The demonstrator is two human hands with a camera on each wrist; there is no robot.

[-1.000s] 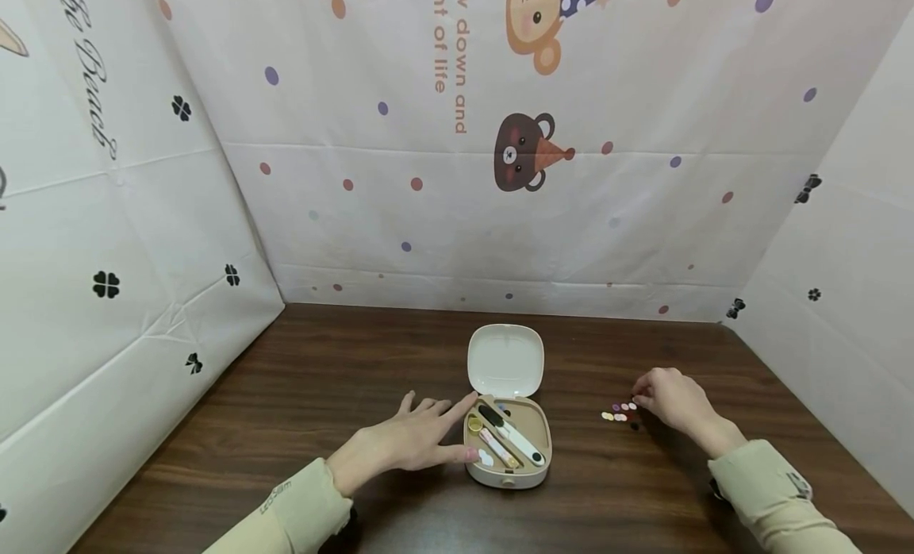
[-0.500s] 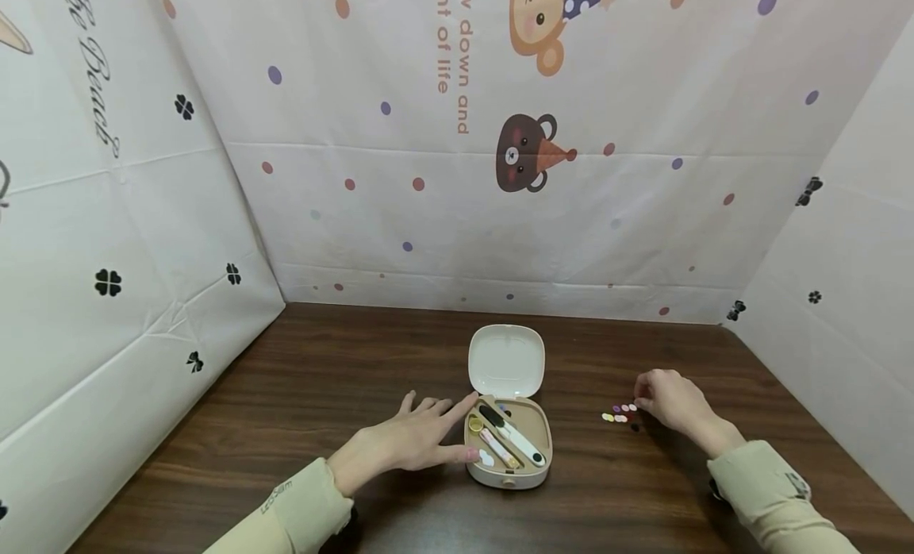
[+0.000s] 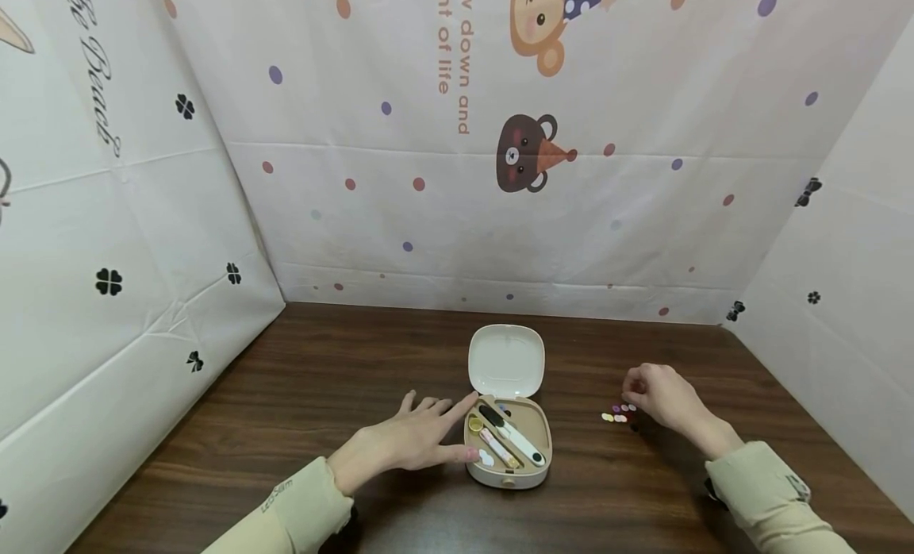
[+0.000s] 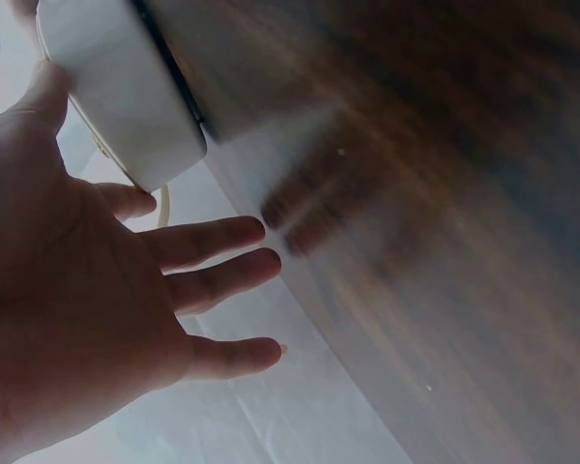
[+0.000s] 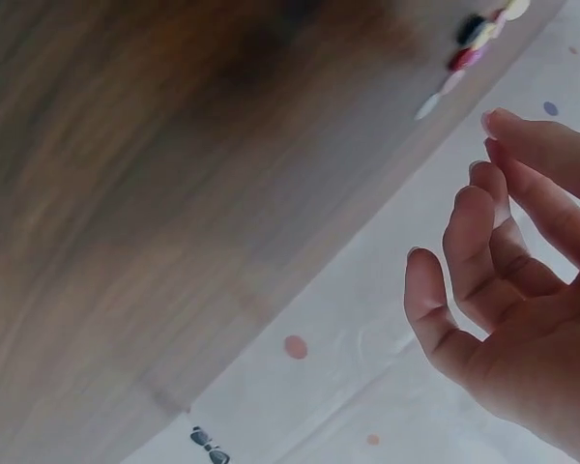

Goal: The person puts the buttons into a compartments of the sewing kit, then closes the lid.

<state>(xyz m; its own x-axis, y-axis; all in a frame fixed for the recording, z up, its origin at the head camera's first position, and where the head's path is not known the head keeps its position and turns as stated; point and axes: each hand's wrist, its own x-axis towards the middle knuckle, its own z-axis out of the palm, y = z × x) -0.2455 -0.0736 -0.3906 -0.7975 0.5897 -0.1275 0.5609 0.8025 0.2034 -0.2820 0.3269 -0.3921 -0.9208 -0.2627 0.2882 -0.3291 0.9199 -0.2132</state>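
A small white sewing-kit case (image 3: 508,479) stands with its lid raised in the head view. Its beige inside holds a white-and-black tool (image 3: 512,435), a slim pink-and-gold item (image 3: 498,448) and a round gold piece (image 3: 475,425). My left hand (image 3: 410,441) is spread at the case's left side, thumb and index finger touching its rim. Over a cluster of small coloured buttons (image 3: 618,417), my right hand (image 3: 667,397) hovers with thumb and index fingertips close together. I cannot tell whether a button is between them. The other fingers (image 5: 467,217) are loosely bent.
Dark wood tabletop (image 3: 400,355) surrounds the case and the buttons. Behind the table hangs a white patterned cloth (image 3: 343,221), with more cloth along the left and right. The lid (image 3: 505,359) stands up at the case's back.
My right hand has shifted slightly left over the buttons. A small dark spot seen at its fingertips one second ago no longer shows. The left hand and case have stayed put.
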